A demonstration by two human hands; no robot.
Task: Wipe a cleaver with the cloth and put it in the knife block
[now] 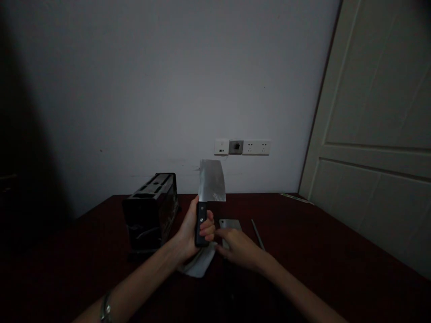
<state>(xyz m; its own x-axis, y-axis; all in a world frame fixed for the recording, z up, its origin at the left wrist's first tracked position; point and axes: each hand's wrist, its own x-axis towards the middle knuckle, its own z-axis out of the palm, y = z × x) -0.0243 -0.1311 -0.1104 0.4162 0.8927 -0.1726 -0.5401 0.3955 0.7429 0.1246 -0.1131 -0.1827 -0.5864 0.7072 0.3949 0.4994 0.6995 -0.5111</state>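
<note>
My left hand [193,233] grips the black handle of a cleaver [211,180] and holds it upright, its broad steel blade pointing up in front of the wall. Just to the right, my right hand [237,247] lies low over the dark red table [336,251], fingers stretched toward the cleaver handle and resting on a second flat steel blade [231,223] lying on the table. A white cloth [201,262] lies under and between both hands.
A black knife block [151,211] stands left of my hands. A thin steel rod [257,233] lies on the table to the right. Wall sockets [242,147] sit on the white wall behind; a pale door [377,134] fills the right side.
</note>
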